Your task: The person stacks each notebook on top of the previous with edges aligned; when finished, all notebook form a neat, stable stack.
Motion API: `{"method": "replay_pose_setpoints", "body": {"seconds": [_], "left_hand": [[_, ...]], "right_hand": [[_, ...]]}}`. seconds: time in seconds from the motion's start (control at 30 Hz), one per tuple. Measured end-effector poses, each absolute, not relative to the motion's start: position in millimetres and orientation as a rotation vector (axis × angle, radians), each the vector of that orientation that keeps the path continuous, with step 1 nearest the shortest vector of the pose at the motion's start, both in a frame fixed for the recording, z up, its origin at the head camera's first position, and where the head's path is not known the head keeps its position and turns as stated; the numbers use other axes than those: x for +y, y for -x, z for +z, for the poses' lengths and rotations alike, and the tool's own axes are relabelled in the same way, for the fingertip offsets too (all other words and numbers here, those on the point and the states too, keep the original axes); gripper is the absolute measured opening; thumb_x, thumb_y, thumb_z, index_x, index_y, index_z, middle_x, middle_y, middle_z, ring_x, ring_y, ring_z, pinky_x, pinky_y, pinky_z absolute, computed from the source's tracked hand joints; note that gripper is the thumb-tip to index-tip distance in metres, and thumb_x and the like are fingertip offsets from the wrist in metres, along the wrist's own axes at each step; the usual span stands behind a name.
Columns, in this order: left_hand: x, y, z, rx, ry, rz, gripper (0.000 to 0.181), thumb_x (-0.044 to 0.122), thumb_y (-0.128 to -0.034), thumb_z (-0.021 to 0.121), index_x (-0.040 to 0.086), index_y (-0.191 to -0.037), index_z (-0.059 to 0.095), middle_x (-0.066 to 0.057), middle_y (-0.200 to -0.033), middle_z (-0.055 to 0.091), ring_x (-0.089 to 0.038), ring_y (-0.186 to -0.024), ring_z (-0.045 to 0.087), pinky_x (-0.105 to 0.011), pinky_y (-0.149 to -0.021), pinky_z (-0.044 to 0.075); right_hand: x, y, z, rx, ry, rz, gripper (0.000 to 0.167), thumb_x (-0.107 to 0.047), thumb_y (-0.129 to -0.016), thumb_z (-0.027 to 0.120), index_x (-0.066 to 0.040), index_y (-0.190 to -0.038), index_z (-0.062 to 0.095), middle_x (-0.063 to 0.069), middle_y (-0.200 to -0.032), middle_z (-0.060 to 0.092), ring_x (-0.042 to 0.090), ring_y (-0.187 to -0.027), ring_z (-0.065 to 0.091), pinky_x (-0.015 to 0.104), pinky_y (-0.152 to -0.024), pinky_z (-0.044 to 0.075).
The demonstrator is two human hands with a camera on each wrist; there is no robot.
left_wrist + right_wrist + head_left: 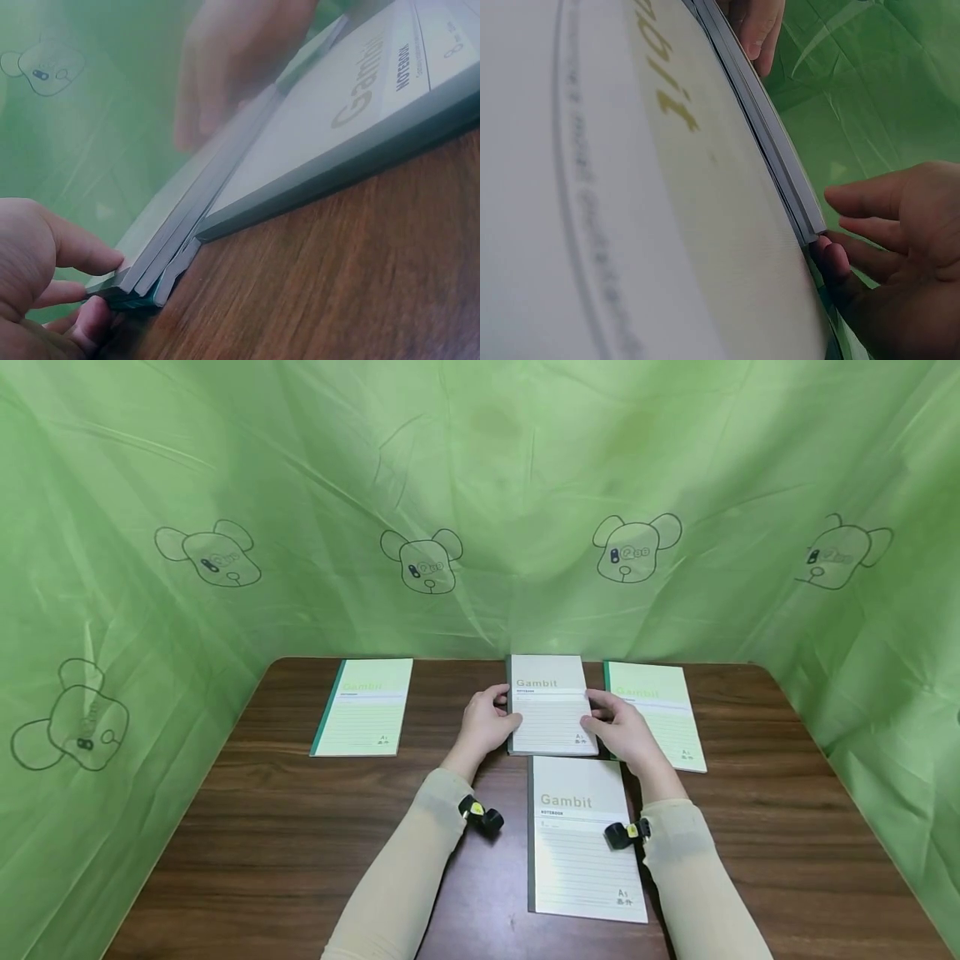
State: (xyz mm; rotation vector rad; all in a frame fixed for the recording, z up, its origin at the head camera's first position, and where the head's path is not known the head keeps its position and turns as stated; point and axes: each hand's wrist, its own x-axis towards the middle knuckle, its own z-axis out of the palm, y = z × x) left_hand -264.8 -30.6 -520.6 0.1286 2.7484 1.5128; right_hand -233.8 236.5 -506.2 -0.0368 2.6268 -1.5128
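A grey-spined Gambit notebook [550, 727] lies on top of a stack at the table's far side; a teal spine [141, 301] shows lower in it. My left hand [486, 720] holds the stack at its spine-side corner, one digit on the cover's edge and others lower down. At the opposite side, my right hand [621, 727] touches the edge with bent fingertips, and a gap separates its upper digit from the stack in the right wrist view. Nearer me lies another grey-spined notebook [585, 860], flat, just below the stack.
A green-spined notebook [365, 714] lies at the far left. Another green-spined notebook [671, 727] lies right of the stack, partly behind my right hand. The wooden table [300, 852] ends at a green curtain [525, 460] with bear-head drawings.
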Motion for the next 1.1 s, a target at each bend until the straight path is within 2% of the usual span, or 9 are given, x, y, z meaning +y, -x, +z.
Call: {"method": "replay_pose_setpoints", "body": {"seconds": [0.23, 0.6, 0.9, 1.1], "left_hand": [[-31.1, 264.0, -518.0, 2.75, -0.121, 1.513, 0.063, 0.012, -0.0891, 0.078, 0.003, -0.15, 0.064, -0.012, -0.125, 0.068, -0.023, -0.1, 0.068, -0.039, -0.092, 0.056], [-28.9, 263.5, -513.9, 2.747, -0.115, 1.505, 0.063, 0.011, -0.0888, 0.078, 0.003, -0.15, 0.064, -0.012, -0.123, 0.068, -0.022, -0.097, 0.066, -0.038, -0.09, 0.055], [-27.9, 262.7, -516.5, 2.734, -0.102, 1.52, 0.064, 0.011, -0.0883, 0.078, 0.004, -0.15, 0.064, -0.011, -0.123, 0.067, -0.021, -0.098, 0.066, -0.038, -0.089, 0.056], [-28.7, 258.0, -514.1, 2.711, -0.06, 1.539, 0.062, 0.011, -0.087, 0.077, 0.004, -0.147, 0.066, -0.012, -0.124, 0.07, -0.024, -0.103, 0.068, -0.04, -0.093, 0.056]], "right_hand": [[236.2, 236.4, -505.9, 2.673, 0.012, -1.463, 0.055, -0.009, -0.107, 0.067, -0.004, -0.16, 0.052, 0.02, -0.135, 0.066, 0.035, -0.122, 0.061, 0.047, -0.097, 0.051], [237.3, 235.4, -501.6, 2.67, 0.037, -1.435, 0.052, -0.012, -0.109, 0.065, -0.007, -0.159, 0.055, 0.02, -0.148, 0.062, 0.036, -0.13, 0.059, 0.049, -0.101, 0.051], [235.7, 232.1, -499.4, 2.601, -0.005, -1.441, 0.056, -0.017, -0.108, 0.067, -0.01, -0.162, 0.052, 0.019, -0.155, 0.056, 0.037, -0.136, 0.055, 0.053, -0.108, 0.048], [233.1, 227.8, -494.8, 2.575, -0.008, -1.437, 0.057, -0.022, -0.108, 0.068, -0.01, -0.162, 0.052, 0.02, -0.153, 0.056, 0.037, -0.133, 0.056, 0.052, -0.103, 0.05]]}}
